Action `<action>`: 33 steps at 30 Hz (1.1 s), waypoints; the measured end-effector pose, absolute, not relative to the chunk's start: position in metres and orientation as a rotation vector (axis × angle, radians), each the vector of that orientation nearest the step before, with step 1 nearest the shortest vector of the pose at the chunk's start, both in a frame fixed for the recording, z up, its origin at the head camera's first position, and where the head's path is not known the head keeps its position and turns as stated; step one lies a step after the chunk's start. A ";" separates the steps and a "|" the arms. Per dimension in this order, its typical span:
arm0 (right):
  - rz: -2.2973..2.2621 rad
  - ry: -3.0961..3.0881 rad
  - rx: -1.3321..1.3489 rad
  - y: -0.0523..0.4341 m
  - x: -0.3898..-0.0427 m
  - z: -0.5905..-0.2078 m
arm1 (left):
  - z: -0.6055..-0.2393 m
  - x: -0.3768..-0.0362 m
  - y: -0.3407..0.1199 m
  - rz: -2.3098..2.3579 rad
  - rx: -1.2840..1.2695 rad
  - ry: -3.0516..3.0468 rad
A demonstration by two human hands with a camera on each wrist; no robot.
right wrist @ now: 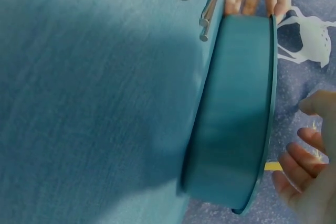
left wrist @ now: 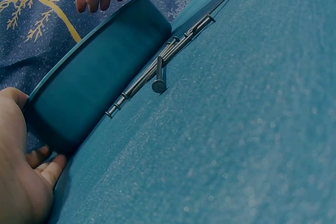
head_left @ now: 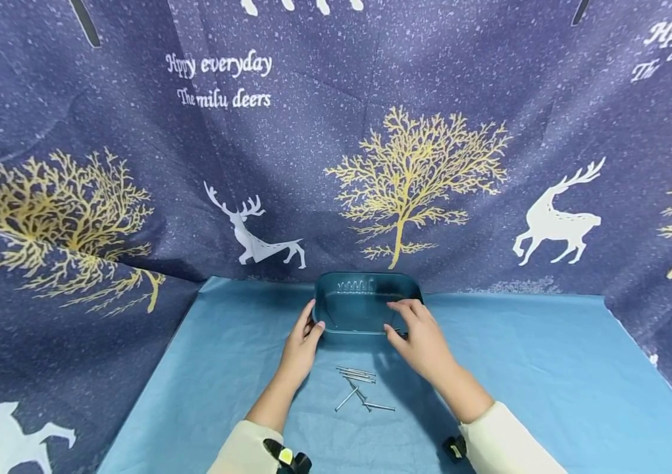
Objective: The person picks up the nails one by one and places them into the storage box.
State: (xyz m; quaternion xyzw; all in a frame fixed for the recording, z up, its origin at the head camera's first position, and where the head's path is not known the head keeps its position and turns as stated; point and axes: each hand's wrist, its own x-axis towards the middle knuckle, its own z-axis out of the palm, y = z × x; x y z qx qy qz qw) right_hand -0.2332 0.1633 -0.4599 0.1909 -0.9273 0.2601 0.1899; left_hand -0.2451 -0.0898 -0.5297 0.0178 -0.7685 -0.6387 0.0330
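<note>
A teal plastic bin (head_left: 347, 333), rectangular with rounded corners, stands near the back of the blue cloth. My left hand (head_left: 299, 343) grips its left end; in the left wrist view the thumb is at the rim and fingers reach low on the wall. Over the bin's right side hovers my right hand (head_left: 426, 339), fingers spread and loosely bent, holding nothing. The right wrist view shows that hand (right wrist: 315, 161) apart from the bin wall (right wrist: 231, 114). Several long metal nails (head_left: 357, 375) lie in front of the bin, some side by side, others crossed (left wrist: 159, 74).
Blue cloth (head_left: 549, 382) covers the table. Behind it hangs a dark blue curtain (head_left: 312, 151) printed with deer and golden trees, close to the bin's back wall. Both forearms wear pale sleeves (head_left: 504, 438) and black wrist straps (head_left: 454, 448).
</note>
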 end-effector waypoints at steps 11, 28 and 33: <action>0.729 -2.598 0.565 0.162 -0.226 -0.460 | -0.528 -0.244 -0.090 -1.950 0.042 -2.377; 0.674 -2.566 0.644 0.162 -0.216 -0.467 | -0.529 -0.244 -0.089 -1.935 0.064 -2.381; 0.673 -2.581 0.661 0.162 -0.212 -0.467 | -0.529 -0.244 -0.089 -1.939 0.058 -2.383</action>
